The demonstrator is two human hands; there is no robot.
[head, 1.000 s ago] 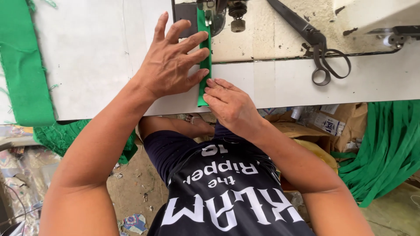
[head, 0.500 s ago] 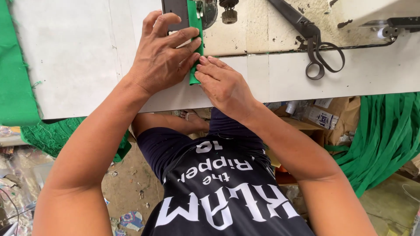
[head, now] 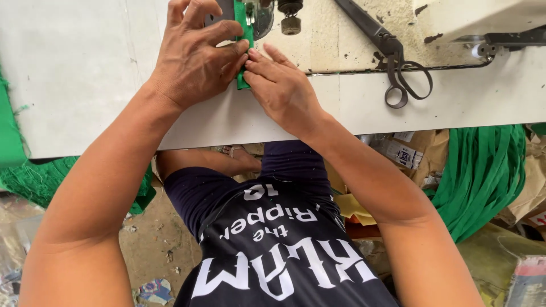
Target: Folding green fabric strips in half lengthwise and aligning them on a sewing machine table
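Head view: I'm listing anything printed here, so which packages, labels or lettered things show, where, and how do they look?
Cardboard box: under the white table's edge, right of the arms; brown, with a white rectangular label.
Shirt print: on the person's dark shirt, bottom centre; large white lettering.
Printed package: bottom right corner; pale, red stripe, partly cut off.

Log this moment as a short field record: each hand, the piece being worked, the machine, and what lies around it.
left hand: flat on the green fabric strip, fingers spread, pressing it to the table
right hand: fingertips on the strip's right edge, touching the left hand
strip: narrow, runs up under the sewing machine head
table: white, worn
scissors: dark, lying to the right, untouched
other fabric: green pile hanging below the table at right
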